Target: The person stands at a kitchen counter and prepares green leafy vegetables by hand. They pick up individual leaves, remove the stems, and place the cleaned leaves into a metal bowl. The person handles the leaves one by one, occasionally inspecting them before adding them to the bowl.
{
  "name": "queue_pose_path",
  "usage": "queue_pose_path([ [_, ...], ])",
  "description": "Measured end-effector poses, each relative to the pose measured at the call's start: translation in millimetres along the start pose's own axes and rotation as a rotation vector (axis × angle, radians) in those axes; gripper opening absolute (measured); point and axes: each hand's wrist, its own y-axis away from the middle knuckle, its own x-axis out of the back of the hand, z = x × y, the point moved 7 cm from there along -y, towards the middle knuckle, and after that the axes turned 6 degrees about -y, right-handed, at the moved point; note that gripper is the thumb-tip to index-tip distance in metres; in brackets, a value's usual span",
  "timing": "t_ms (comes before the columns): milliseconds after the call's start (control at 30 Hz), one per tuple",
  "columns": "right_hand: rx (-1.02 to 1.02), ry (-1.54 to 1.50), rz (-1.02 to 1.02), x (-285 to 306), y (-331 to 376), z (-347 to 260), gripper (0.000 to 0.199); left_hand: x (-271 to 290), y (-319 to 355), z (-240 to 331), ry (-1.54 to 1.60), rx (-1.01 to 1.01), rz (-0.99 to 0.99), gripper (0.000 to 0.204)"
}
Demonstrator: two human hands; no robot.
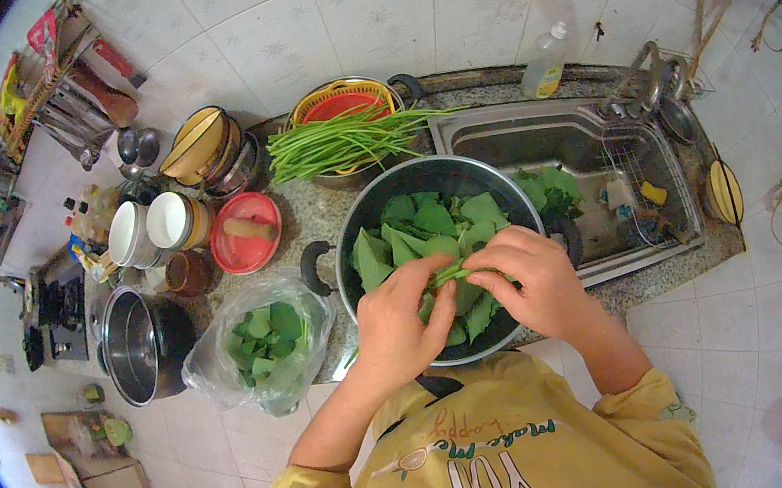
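Observation:
A large dark pot (348, 279) full of green leaves stands on the counter in front of me. Above its near half, my left hand (399, 320) pinches green leaf stems (451, 274) between thumb and fingers. From the other side my right hand (536, 282) grips the same stems, its fingertips close to the left thumb. Broad leaves (427, 219) lie under and beyond both hands. To the left, a clear plastic bag (215, 371) sits open with more leaves inside.
A steel sink (588, 243) at the right holds leaves, a wire rack and a yellow sponge (653, 194). Long green stalks (338, 142) lie across a basket behind the pot. Stacked bowls (172, 218), a red dish (233, 257) and an empty pot (140, 351) stand at the left.

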Motion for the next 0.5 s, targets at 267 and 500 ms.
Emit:
queue_pose_path([
  [267,-0.063,0.058,0.102,-8.0,7.9,-3.8,0.014,-3.3,3.3,-2.0,-0.072,-0.087,0.156,0.013],
  [500,-0.198,-0.011,0.121,-29.0,22.8,-5.4,0.025,1.8,5.4,-3.9,-0.126,-0.072,0.277,0.013],
])
